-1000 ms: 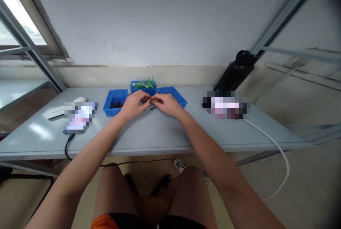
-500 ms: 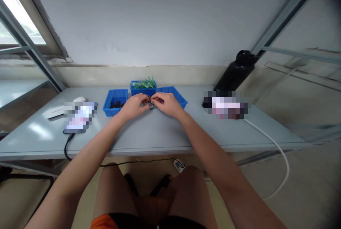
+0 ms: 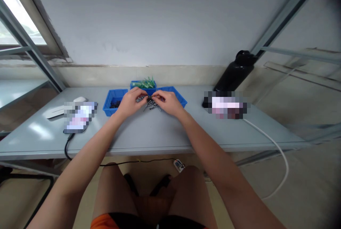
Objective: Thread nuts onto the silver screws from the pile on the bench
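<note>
My left hand (image 3: 132, 102) and my right hand (image 3: 168, 103) meet fingertip to fingertip above a pile of metal screws (image 3: 152, 104) on the grey table. Both are closed in a pinch, around something small and dark that is too tiny to make out. Beside my left hand is a blue bin (image 3: 106, 105) with small dark parts (image 3: 115, 104) in it. Behind the hands a second blue bin (image 3: 132, 85) holds green plastic-like pieces (image 3: 144, 83). A third blue bin (image 3: 180, 97) stands behind my right hand, which partly hides it.
At the left of the table (image 3: 160, 133) lie a phone (image 3: 80, 117) with a cable, a white case (image 3: 56, 112) and a white mouse-like object (image 3: 80, 99). To the right are a black bottle (image 3: 234, 74) and a blurred device (image 3: 226, 106) with a white cable.
My left hand has shifted slightly left and up, uncovering more of the screws between the hands. My right hand is nearly where it was, with its fingertips still close to the left ones.
</note>
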`<state>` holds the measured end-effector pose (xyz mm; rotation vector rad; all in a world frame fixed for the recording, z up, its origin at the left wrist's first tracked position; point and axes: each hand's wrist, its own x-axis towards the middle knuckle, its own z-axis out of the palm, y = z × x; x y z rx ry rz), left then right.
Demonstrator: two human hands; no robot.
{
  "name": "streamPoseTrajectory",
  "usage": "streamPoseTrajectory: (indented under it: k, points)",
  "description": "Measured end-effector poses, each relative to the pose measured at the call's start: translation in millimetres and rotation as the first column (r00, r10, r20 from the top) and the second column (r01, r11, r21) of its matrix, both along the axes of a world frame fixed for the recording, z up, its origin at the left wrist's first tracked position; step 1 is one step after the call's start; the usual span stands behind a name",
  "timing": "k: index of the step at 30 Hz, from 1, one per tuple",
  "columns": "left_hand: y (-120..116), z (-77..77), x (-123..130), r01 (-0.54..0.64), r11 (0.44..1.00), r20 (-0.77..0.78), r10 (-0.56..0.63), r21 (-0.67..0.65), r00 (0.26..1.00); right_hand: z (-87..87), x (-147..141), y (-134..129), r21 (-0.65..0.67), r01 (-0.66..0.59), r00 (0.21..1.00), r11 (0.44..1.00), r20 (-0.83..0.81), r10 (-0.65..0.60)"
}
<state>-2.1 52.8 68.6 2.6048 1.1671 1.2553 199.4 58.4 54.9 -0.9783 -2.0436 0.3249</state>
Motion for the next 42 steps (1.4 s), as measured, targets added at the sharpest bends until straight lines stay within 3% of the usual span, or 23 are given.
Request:
streamPoseTrajectory:
  k: [10, 14, 16, 18, 21, 23, 26, 28, 31, 35, 38, 42]
  points:
    - [-5, -3.7, 4, 0.114, 0.993, -0.033, -0.113, 0.040, 0.993, -1.9, -7, -4, -0.045, -0.085, 0.994, 0.995, 0.065, 0.088]
    - [-7, -3.0, 5, 0.108, 0.993, -0.050, -0.106, 0.037, 0.993, 0.0, -6, -5, -0.044, -0.095, 0.987, 0.994, 0.126, 0.100]
    - [-6, 0.7, 4, 0.032, 0.999, -0.055, -0.030, 0.041, 0.998, -0.6, -6, -4, -0.034, -0.070, 0.976, 0.997, 0.206, 0.076]
    - [-4, 6.5, -2, -0.122, 0.991, -0.049, 0.124, 0.047, 0.991, -3.5, -8, -4, 0.015, -0.022, 0.938, 1.000, 0.347, 0.016]
    - [4, 15.1, -18, -0.388, 0.921, -0.055, 0.389, 0.040, 0.919, -11.9, -17, -5, 0.126, 0.050, 0.785, 0.991, 0.608, -0.117]
    - [10, 16.5, -32, -0.505, 0.863, -0.105, 0.502, -0.001, 0.858, -18.3, -23, -7, 0.157, 0.065, 0.686, 0.986, 0.711, -0.158]
    - [20, 8.0, -50, -0.606, 0.791, -0.177, 0.586, -0.088, 0.791, -25.1, -29, -7, 0.146, 0.075, 0.619, 0.986, 0.769, -0.161]
    - [25, -2.2, -58, -0.618, 0.776, -0.204, 0.590, -0.126, 0.781, -26.5, -29, -7, 0.132, 0.072, 0.610, 0.989, 0.779, -0.149]
    - [32, -14.8, -62, -0.591, 0.801, -0.212, 0.563, -0.099, 0.799, -24.4, -28, -6, 0.134, 0.057, 0.611, 0.989, 0.779, -0.141]
    - [34, -17.4, -60, -0.582, 0.806, -0.224, 0.551, -0.109, 0.804, -16.8, -28, -9, 0.150, 0.005, 0.658, 0.989, 0.744, -0.117]
    - [32, -13.5, -60, -0.592, 0.799, -0.209, 0.564, -0.106, 0.799, -11.2, -25, -11, 0.148, -0.042, 0.779, 0.988, 0.624, -0.060]
    - [31, -7.0, -65, -0.664, 0.730, -0.262, 0.617, -0.162, 0.742, -7.6, -17, -6, 0.103, -0.084, 0.944, 0.991, 0.327, 0.046]
